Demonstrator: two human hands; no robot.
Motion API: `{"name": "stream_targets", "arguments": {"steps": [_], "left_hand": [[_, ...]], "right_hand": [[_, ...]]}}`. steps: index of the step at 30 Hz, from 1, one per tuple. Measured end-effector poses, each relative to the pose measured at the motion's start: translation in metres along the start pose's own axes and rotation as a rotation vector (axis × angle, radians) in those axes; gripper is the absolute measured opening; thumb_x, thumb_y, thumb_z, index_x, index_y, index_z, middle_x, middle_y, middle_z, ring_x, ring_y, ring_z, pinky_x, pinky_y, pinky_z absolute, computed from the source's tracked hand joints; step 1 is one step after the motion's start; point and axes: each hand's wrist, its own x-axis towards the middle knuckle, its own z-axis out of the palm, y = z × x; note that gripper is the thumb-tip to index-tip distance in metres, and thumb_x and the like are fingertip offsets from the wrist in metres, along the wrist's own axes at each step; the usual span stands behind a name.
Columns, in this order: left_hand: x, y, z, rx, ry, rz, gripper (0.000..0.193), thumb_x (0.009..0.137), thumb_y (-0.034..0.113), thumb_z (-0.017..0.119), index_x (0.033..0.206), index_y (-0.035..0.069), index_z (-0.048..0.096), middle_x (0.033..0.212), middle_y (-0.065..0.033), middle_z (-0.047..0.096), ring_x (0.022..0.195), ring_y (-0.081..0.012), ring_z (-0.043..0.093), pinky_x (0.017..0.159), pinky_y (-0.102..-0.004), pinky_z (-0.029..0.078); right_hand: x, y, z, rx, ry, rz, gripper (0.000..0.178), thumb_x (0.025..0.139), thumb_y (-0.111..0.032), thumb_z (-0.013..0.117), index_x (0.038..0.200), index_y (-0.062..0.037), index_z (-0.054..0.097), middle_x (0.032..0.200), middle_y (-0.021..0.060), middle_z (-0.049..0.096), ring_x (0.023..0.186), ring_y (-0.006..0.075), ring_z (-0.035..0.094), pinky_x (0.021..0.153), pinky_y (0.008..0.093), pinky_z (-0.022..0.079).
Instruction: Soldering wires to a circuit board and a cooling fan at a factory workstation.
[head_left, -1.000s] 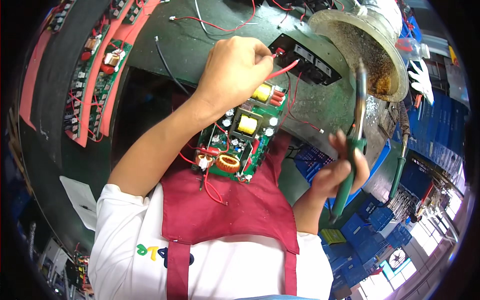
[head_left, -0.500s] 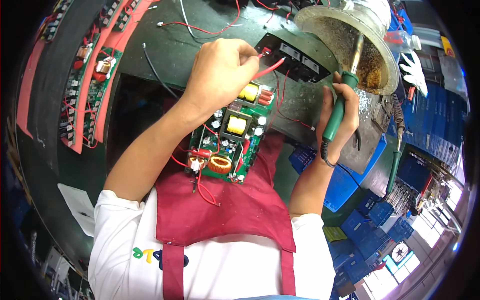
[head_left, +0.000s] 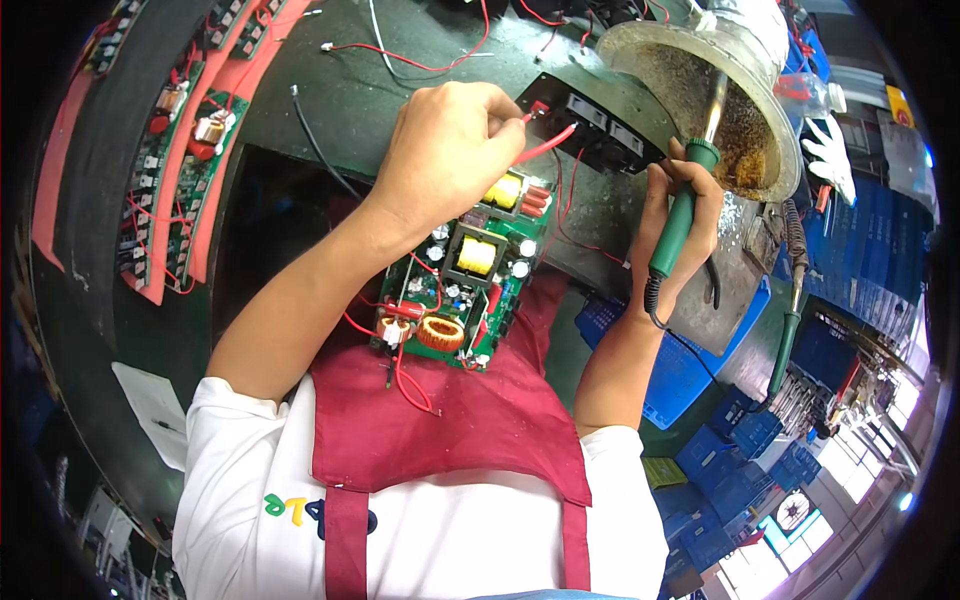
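Note:
My left hand (head_left: 440, 155) is closed in a pinch on a thick red wire (head_left: 548, 145), whose bare end points up and to the right. That end is close to a black panel (head_left: 560, 92) with socket-like openings and a small red connector. In my right hand (head_left: 690, 215) is a soldering iron (head_left: 677, 232), held by its green handle, its metal shaft reaching into the bell-shaped metal hood (head_left: 640, 55). The iron's tip is hard to make out against the stained inside. A green circuit board (head_left: 505, 290) with yellow transformers and a copper coil sits below my left hand, near my apron.
Red foam strips (head_left: 180, 200) holding several circuit boards stand at the left. Loose red and black wires lie across the dark bench (head_left: 340, 110). A second green-handled iron (head_left: 785, 350) hangs at the right, beside a blue tray (head_left: 690, 375) and a white glove (head_left: 828, 160).
The whole view has shifted slightly. Both hands keep their holds on the red wire and the soldering iron, with hardly any movement against the panel and hood.

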Motion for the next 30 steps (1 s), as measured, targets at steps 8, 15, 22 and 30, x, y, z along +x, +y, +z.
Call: {"name": "stream_targets", "arguments": {"steps": [8,15,22,30], "left_hand": [[0.0001,0.0037,-0.0043,0.005,0.009,-0.021,0.028,0.091,0.020,0.070,0.100,-0.004,0.082,0.085,-0.0210,0.080,0.080,-0.0338,0.081,0.078,-0.0416,0.062],[-0.0012,-0.0022,-0.0035,0.015,0.005,-0.018,0.026,0.093,0.018,0.074,0.106,-0.002,0.082,0.076,-0.0072,0.076,0.064,-0.0077,0.066,0.062,-0.0296,0.051],[0.0013,0.0023,-0.0033,0.035,0.002,-0.006,0.027,0.091,0.020,0.071,0.100,-0.003,0.082,0.086,-0.0210,0.080,0.081,-0.0336,0.081,0.079,-0.0418,0.063],[0.0008,-0.0015,-0.0013,0.017,0.010,0.001,0.025,0.093,0.018,0.074,0.105,-0.002,0.082,0.078,-0.0094,0.078,0.066,-0.0094,0.068,0.063,-0.0300,0.053]], "right_hand": [[0.0043,0.0013,0.0063,-0.019,0.020,-0.043,0.028,0.099,0.003,0.078,0.123,-0.0049,0.065,0.126,0.0196,0.079,0.106,0.0189,0.076,0.097,0.0350,0.060],[0.0058,-0.0018,0.0062,-0.047,0.025,-0.032,0.028,0.100,0.002,0.077,0.123,-0.0060,0.065,0.126,0.0181,0.080,0.109,0.0206,0.077,0.097,0.0350,0.060],[0.0063,-0.0048,0.0064,-0.050,0.032,-0.017,0.028,0.100,0.003,0.076,0.124,-0.0065,0.064,0.127,0.0181,0.080,0.111,0.0217,0.077,0.097,0.0352,0.060],[0.0069,-0.0048,0.0064,-0.027,0.036,0.022,0.029,0.099,0.002,0.078,0.123,-0.0073,0.064,0.128,0.0169,0.080,0.103,0.0172,0.075,0.092,0.0322,0.060]]}}
